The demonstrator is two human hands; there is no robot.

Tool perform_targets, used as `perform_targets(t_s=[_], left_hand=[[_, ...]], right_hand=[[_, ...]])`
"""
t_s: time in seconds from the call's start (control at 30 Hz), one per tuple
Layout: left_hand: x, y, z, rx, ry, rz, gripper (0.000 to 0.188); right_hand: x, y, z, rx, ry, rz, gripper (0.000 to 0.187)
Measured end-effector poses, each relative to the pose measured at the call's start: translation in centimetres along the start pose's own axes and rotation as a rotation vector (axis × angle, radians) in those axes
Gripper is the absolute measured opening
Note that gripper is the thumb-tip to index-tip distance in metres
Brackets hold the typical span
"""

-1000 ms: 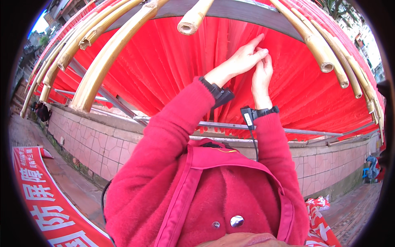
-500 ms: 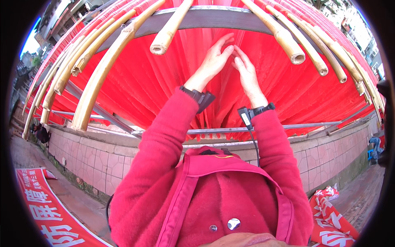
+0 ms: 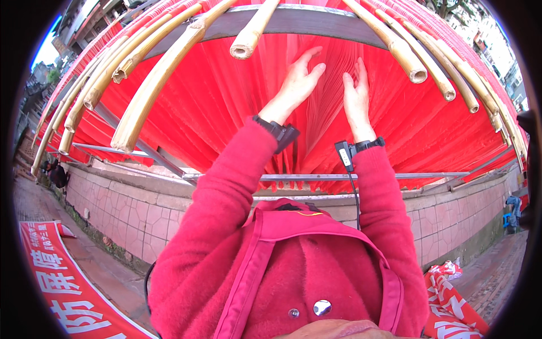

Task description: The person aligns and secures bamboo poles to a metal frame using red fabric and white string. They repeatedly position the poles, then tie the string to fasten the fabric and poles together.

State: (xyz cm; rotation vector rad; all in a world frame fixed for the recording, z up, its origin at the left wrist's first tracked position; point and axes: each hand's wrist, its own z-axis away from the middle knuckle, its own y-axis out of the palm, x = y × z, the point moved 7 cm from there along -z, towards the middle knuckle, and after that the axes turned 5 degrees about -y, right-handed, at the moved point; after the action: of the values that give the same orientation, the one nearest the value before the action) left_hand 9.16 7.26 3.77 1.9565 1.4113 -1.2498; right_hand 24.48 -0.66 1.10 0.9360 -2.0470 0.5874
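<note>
Thin red strands (image 3: pixel 226 96) hang close together in long curtains from bamboo poles (image 3: pixel 254 28). In front of them, my left hand (image 3: pixel 299 79) is raised with the thumb apart from the fingers and nothing in it. My right hand (image 3: pixel 356 99) is a little to the right, also empty, its fingers stretched upward and the thumb apart. A narrow span of finely parted strands (image 3: pixel 332 85) shows between the two hands. Whether any fingertip touches the strands I cannot tell.
Pole ends jut toward me on both sides, over a metal frame (image 3: pixel 316 20) with a lower rail (image 3: pixel 361 177). Below runs a low pink tiled wall (image 3: pixel 144 217). Red banners with white print lie on the ground, one at left (image 3: pixel 68 288), another at right (image 3: pixel 451 305).
My hands have parted: the fingertips were close together, and now a wide gap lies between them. The right hand has moved right and slightly down. The poles have shifted slightly in view.
</note>
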Motion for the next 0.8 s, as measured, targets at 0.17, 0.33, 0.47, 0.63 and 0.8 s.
perform_targets(t_s=[0.17, 0.33, 0.47, 0.63, 0.8], left_hand=[[-0.9, 0.9, 1.5, 0.048, -0.039, -0.056, 0.053], [-2.6, 1.7, 2.7, 0.112, -0.036, -0.006, 0.056], [-4.3, 1.3, 3.1, 0.095, -0.009, 0.098, 0.055], [-5.9, 0.1, 4.1, 0.011, 0.011, 0.041, 0.058], [-7.0, -0.2, 5.8, 0.094, -0.05, 0.275, 0.05]], right_hand=[[0.5, 0.7, 0.6, 0.05, -0.006, -0.016, 0.059], [2.1, 1.8, 1.4, 0.124, 0.027, -0.126, 0.054], [5.8, 2.1, 2.2, 0.128, -0.025, -0.326, 0.052], [12.7, 0.6, 3.9, 0.083, -0.277, -0.383, 0.05], [19.1, -1.4, 5.9, 0.015, -0.589, -0.296, 0.057]])
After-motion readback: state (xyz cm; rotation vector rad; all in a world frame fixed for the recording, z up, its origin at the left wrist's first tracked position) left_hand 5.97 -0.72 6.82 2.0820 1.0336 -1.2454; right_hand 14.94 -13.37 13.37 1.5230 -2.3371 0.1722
